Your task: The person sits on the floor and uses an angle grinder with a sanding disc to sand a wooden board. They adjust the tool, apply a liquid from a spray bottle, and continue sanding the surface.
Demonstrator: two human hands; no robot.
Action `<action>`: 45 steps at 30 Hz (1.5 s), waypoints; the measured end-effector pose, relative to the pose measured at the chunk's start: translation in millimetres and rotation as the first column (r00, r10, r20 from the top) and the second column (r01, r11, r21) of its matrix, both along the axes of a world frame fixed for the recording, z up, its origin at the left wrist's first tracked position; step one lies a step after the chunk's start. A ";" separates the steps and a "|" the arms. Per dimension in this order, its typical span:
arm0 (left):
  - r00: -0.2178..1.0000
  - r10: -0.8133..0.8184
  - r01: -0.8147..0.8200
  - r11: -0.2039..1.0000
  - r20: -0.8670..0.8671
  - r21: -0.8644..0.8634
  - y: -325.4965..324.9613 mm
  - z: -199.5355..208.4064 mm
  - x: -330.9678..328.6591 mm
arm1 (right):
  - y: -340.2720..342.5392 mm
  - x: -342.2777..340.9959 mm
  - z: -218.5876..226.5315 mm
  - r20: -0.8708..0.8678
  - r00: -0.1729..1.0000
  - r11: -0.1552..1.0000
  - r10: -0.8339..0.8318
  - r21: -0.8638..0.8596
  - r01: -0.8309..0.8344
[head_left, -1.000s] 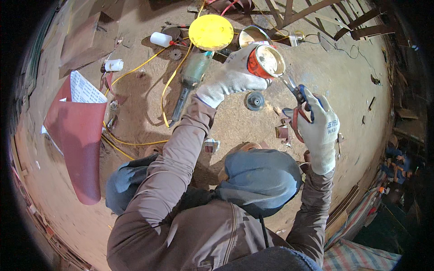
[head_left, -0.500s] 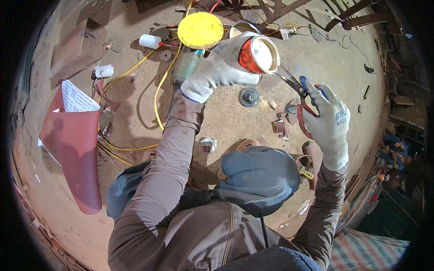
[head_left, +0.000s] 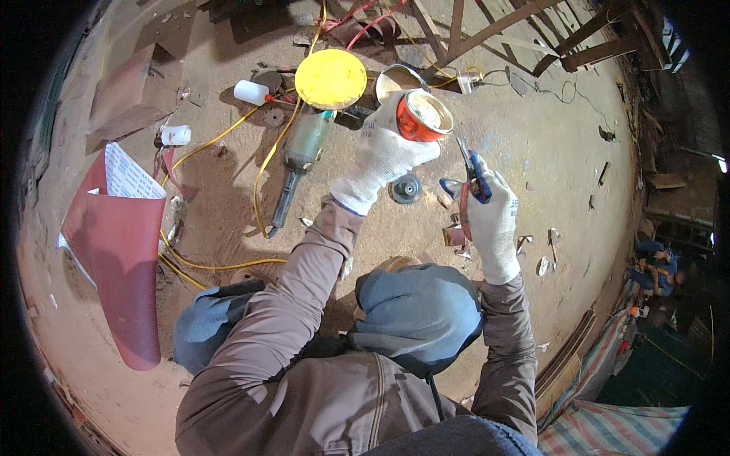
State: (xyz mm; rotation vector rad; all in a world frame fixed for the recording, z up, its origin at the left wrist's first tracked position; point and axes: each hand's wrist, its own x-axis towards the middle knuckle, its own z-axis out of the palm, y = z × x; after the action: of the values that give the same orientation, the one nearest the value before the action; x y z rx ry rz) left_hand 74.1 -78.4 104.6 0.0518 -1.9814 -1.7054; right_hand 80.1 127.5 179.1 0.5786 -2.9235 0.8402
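My left hand (head_left: 382, 154), in a white knit glove, is closed around an orange-red tin can (head_left: 413, 128). The can's top is open and tilted toward the right, showing pale contents. In my gloved right hand (head_left: 496, 229) is a pair of pliers (head_left: 478, 179) with red and blue handles, the jaws pointing up beside the can's lower right rim. A small gap shows between jaws and can. On the ground below the can sits a dark round disc (head_left: 406, 188) with a raised centre. Behind my left hand stands a larger open tin (head_left: 397, 74), partly hidden.
A green power tool (head_left: 310, 138) lies left of my left hand, with a yellow disc (head_left: 330, 79) at its top. Yellow cord (head_left: 262, 171) winds over the floor. At left are a curled red sandpaper sheet (head_left: 114, 251), a white bottle (head_left: 251, 93) and a block (head_left: 137, 95). Metal frames (head_left: 506, 34) stand behind.
My right hand with the pliers has moved left and slightly down. The can in my left hand has shifted slightly left and down, and its opening faces more upward.
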 end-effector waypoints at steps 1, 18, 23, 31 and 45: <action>0.999 0.048 -0.048 0.999 0.010 0.000 1.8 -9.3 -0.2 | -4.1 -0.4 3.3 0.022 1.000 0.999 0.002 0.045 -0.003; 0.992 -0.076 0.039 0.944 0.102 0.329 24.7 -20.5 -0.9 | -4.1 8.1 -53.3 0.117 0.986 0.983 -0.117 -0.124 0.132; 0.995 -0.063 0.029 0.918 0.074 0.396 27.0 -20.9 2.4 | 9.6 -4.7 -44.8 0.090 0.995 0.999 -0.038 -0.019 0.040; 0.998 0.050 -0.054 0.982 -0.029 -0.180 -3.0 4.7 -1.3 | 0.3 -3.8 47.2 -0.109 0.983 0.913 0.148 0.396 -0.094; 0.990 0.126 -0.134 0.976 -0.059 -0.170 -3.4 9.8 3.8 | -16.3 6.5 49.9 -0.099 0.988 0.940 0.117 0.333 -0.078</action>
State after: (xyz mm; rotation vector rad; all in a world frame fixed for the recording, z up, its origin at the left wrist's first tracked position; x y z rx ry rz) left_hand 77.9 -81.8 114.3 0.0766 -2.0364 -1.4340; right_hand 86.6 111.2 229.0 0.7701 -2.9614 0.3078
